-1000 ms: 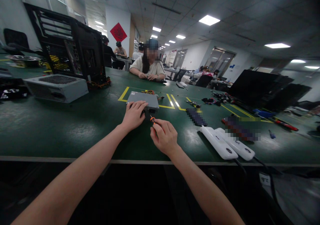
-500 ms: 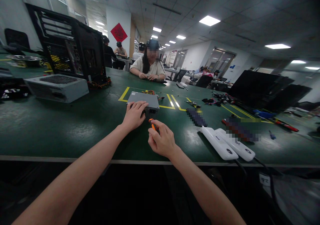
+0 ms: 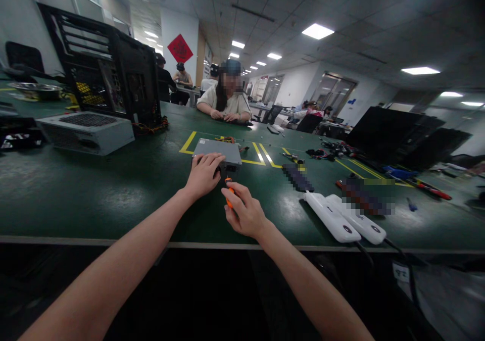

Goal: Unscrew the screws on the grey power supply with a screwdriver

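A grey metal computer power supply (image 3: pixel 220 149) lies on the green table in front of me, with coloured wires at its far side. My left hand (image 3: pixel 205 174) grips its near left part, fingers across the top and thumb down by the front face. In my right hand (image 3: pixel 245 210) is a screwdriver with an orange and black handle (image 3: pixel 230 198), held between thumb and fingers. The screwdriver points at the near face of the power supply, beside the socket; whether its tip sits in a screw is too small to tell.
At left stand a larger power supply (image 3: pixel 91 131) and an open black computer case (image 3: pixel 109 68). To the right lie two white devices (image 3: pixel 333 220) with cables, a blurred dark phone-like object (image 3: pixel 298 178) and tools. A person (image 3: pixel 226 101) sits across the table (image 3: pixel 113 194).
My right hand's fingers have shifted around the screwdriver, and more of its orange handle shows, lower and a little further left. The left hand and power supply have stayed in place.
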The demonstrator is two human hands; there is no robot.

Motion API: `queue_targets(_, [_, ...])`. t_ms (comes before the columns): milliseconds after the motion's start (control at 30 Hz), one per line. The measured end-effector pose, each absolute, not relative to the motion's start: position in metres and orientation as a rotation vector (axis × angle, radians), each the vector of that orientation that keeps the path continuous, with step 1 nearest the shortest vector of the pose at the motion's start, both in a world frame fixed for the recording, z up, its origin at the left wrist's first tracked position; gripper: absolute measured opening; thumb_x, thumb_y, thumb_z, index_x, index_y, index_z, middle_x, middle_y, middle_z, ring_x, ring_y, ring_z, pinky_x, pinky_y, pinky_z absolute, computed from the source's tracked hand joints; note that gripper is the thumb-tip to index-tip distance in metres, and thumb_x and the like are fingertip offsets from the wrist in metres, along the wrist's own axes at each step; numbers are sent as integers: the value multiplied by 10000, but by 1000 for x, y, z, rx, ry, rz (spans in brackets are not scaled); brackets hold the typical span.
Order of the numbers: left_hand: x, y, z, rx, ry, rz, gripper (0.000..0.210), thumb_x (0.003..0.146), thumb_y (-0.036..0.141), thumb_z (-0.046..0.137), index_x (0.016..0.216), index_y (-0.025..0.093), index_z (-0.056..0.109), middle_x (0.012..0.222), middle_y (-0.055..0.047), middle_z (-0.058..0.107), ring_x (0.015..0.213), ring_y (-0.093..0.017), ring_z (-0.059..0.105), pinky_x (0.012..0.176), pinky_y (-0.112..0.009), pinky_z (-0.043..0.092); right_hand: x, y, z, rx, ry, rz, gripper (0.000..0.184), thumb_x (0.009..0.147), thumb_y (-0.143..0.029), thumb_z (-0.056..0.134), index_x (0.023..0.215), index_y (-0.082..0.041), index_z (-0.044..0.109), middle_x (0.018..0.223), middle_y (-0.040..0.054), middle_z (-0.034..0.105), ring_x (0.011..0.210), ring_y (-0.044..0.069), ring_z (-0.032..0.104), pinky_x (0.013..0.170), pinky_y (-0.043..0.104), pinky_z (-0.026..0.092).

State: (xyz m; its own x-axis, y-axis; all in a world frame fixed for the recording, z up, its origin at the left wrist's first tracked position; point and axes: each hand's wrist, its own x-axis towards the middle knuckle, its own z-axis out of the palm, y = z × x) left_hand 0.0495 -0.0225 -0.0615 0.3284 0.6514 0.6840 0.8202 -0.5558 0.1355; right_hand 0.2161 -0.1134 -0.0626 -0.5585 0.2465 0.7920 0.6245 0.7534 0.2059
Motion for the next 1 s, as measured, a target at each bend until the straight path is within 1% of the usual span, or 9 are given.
queue_targets(100, [49, -22, -62, -2356, -1336, -1043, 446, 826, 187, 441, 1268, 236, 475, 1337, -58, 511, 1252, -225, 422, 1048, -425, 231, 216, -112, -62, -617, -2151, -658, 312, 887, -237, 474, 1186, -146, 471, 1174, 172, 578, 1008, 189, 618, 724, 262, 545])
queue_targets(267, [49, -22, -63, -2350, -1331, -1042, 448, 820, 189, 451, 1265, 231, 477, 1336, -58, 512, 1238, -230, 434, 1047, -424, 232, 216, -107, -67, -577, -2093, -639, 245, 864, -257, 535, 1076, -145, 485, 1055, 139, 655, 923, 187, 653, 705, 265, 543])
queue_targets(400, [49, -21, -64, -2343, -1325, -1056, 446, 818, 183, 450, 1261, 230, 478, 1333, -56, 514, 1239, -225, 435, 1040, -421, 237, 215, -110, -66, -584, -2151, -612, 274, 872, -285, 503, 1099, -133, 483, 1083, 158, 620, 951, 179, 642, 708, 244, 541])
queue_targets(500, [49, -21, -63, -2346, -1315, -1071, 443, 818, 177, 447, 1257, 229, 480, 1324, -55, 521, 1239, -220, 436, 1034, -419, 241, 215, -113, -64, -607, -2192, -704, 289, 883, -264, 479, 1149, -152, 496, 1113, 164, 591, 916, 162, 640, 689, 229, 525])
queue_targets(633, [50, -21, -63, -2346, -1329, -1066, 445, 821, 176, 444, 1260, 235, 479, 1322, -54, 523, 1244, -222, 431, 1038, -424, 240, 215, -112, -63, -617, -2124, -814, 210, 870, -310, 533, 1021, -166, 549, 1005, 116, 637, 802, 142, 631, 664, 238, 496])
queue_targets(733, [50, -22, -63, -2351, -1340, -1053, 453, 818, 174, 443, 1265, 238, 476, 1330, -56, 516, 1244, -225, 431, 1041, -429, 239, 215, -110, -64, -603, -2110, -820, 168, 874, -323, 531, 923, -163, 548, 1006, 100, 650, 784, 126, 621, 647, 224, 471])
queue_targets(800, [50, -22, -62, -2353, -1333, -1058, 454, 816, 172, 440, 1264, 237, 478, 1328, -57, 517, 1243, -226, 430, 1038, -431, 240, 214, -110, -64, -622, -2123, -846, 153, 881, -323, 524, 915, -175, 549, 998, 90, 646, 764, 112, 610, 628, 212, 448])
queue_targets(900, [49, -22, -62, -2353, -1319, -1073, 454, 810, 167, 440, 1257, 233, 481, 1318, -55, 525, 1240, -222, 433, 1034, -429, 242, 214, -110, -64, -699, -2105, -924, 149, 882, -335, 533, 970, -218, 557, 937, 65, 629, 762, 105, 592, 619, 207, 414])
queue_targets(1000, [49, -22, -62, -2350, -1310, -1077, 451, 809, 166, 441, 1254, 229, 482, 1314, -54, 528, 1238, -217, 436, 1031, -424, 245, 213, -111, -64, -753, -2059, -944, 145, 873, -356, 547, 928, -222, 558, 890, 57, 613, 775, 116, 581, 625, 216, 400])
